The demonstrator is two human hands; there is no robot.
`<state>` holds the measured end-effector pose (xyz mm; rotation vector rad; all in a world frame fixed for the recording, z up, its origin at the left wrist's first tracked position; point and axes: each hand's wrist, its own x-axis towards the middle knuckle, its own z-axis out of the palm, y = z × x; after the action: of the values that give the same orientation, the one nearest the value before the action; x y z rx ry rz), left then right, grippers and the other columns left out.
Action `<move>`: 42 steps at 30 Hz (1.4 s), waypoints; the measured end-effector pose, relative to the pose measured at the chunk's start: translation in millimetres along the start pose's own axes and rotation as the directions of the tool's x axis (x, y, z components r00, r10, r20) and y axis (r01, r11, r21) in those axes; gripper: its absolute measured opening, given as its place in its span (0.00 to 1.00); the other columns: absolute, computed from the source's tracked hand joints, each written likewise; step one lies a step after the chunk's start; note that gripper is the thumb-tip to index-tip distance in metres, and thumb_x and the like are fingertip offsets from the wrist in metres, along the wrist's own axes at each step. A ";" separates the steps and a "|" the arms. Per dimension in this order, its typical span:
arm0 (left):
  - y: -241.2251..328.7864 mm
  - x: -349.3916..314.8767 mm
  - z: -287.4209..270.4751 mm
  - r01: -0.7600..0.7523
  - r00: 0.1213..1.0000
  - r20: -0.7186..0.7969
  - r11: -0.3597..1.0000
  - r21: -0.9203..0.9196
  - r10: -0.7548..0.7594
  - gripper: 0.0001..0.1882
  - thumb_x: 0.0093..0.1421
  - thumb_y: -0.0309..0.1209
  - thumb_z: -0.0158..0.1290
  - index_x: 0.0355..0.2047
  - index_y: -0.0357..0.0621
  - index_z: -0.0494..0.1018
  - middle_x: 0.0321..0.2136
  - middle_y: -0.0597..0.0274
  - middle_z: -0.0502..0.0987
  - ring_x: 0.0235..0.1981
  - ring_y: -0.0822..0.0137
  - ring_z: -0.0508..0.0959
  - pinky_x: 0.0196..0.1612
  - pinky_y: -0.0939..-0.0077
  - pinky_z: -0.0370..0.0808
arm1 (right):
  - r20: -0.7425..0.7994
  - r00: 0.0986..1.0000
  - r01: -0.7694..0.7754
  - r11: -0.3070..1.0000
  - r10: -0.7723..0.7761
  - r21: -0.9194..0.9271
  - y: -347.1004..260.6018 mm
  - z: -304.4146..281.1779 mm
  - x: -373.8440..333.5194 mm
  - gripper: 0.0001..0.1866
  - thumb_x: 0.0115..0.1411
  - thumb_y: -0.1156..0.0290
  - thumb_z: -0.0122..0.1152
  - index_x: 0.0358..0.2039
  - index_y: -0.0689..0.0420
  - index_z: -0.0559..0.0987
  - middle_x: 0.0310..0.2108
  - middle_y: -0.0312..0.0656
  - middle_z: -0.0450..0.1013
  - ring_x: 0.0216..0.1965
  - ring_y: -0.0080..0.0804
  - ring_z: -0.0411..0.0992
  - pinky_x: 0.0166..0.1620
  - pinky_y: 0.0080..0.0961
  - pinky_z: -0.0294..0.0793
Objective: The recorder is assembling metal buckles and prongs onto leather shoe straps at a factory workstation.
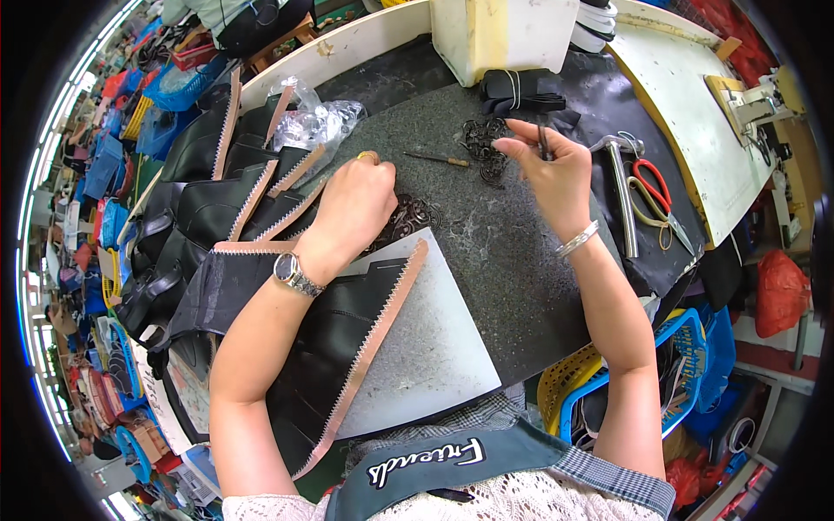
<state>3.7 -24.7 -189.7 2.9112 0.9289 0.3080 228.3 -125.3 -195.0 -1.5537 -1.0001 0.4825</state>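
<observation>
While the left hand (358, 198) rests curled, knuckles up, on a dark filigree ornament (415, 214) near the middle of the table (512, 252), the right hand (549, 167) pinches a thin dark tool (542, 139) between closed fingers, touching a second filigree piece (483, 139) toward the far edge. A black leather panel (330, 347) with a pinked tan edge lies at the near edge.

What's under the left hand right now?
Under the left hand lies a dark lacy metal ornament on the grey mat. Only its right part shows; the rest is covered.
</observation>
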 end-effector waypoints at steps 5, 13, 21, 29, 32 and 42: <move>16.5 -1.7 -27.5 0.136 0.941 -0.092 0.613 -0.778 -0.326 0.07 0.55 0.21 0.55 0.34 0.32 0.77 0.30 0.52 0.79 0.30 0.64 0.80 0.36 0.74 0.78 | 0.110 0.993 0.043 0.995 -0.034 -0.084 -27.8 -10.5 -18.4 0.14 0.62 0.63 0.56 0.39 0.61 0.77 0.20 0.44 0.73 0.20 0.32 0.71 0.25 0.26 0.68; 53.1 -26.8 -59.9 0.268 0.918 0.351 -0.365 -0.892 -0.183 0.10 0.64 0.26 0.48 0.44 0.36 0.70 0.40 0.48 0.77 0.42 0.59 0.80 0.45 0.69 0.80 | 0.185 0.934 0.323 0.944 -0.306 -0.068 -68.1 1.0 -71.1 0.15 0.58 0.72 0.61 0.42 0.62 0.69 0.23 0.42 0.71 0.19 0.34 0.70 0.24 0.27 0.68; 67.7 -44.0 -67.2 0.352 0.913 0.398 -0.314 -0.882 -0.093 0.16 0.66 0.28 0.45 0.53 0.38 0.66 0.30 0.60 0.75 0.26 0.73 0.77 0.28 0.83 0.75 | 0.347 0.925 0.104 0.980 -0.157 0.167 -79.1 -11.6 -78.6 0.19 0.60 0.70 0.58 0.49 0.62 0.67 0.23 0.37 0.67 0.20 0.21 0.62 0.25 0.18 0.62; 83.7 -48.6 -73.4 0.437 0.875 0.484 -0.422 -0.795 -0.007 0.16 0.65 0.34 0.48 0.48 0.35 0.69 0.28 0.55 0.77 0.25 0.72 0.77 0.24 0.85 0.73 | 0.274 0.910 0.283 0.949 -0.311 0.138 -76.3 -7.4 -81.4 0.08 0.51 0.75 0.68 0.22 0.63 0.76 0.17 0.38 0.66 0.15 0.19 0.60 0.19 0.20 0.59; 85.2 -50.2 -71.5 0.285 0.946 0.307 -0.192 -0.939 -0.100 0.10 0.62 0.29 0.53 0.38 0.32 0.74 0.31 0.52 0.79 0.30 0.65 0.81 0.32 0.78 0.79 | 0.269 0.934 0.228 0.972 -0.236 0.061 -76.8 -12.8 -81.4 0.09 0.52 0.73 0.67 0.28 0.62 0.76 0.15 0.39 0.65 0.15 0.23 0.61 0.19 0.22 0.60; 91.0 -50.2 -71.7 0.250 0.912 0.280 -0.133 -0.959 -0.299 0.06 0.62 0.24 0.52 0.36 0.31 0.73 0.31 0.51 0.79 0.29 0.65 0.82 0.35 0.75 0.81 | 0.213 0.803 0.584 0.664 -0.556 -0.468 -86.7 -11.2 -95.2 0.12 0.52 0.73 0.65 0.35 0.61 0.72 0.24 0.43 0.72 0.24 0.38 0.73 0.26 0.29 0.71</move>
<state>0.0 -127.6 -116.6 1.1771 0.7168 0.6472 156.0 -211.5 -131.3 -1.5653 -1.6840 -0.2248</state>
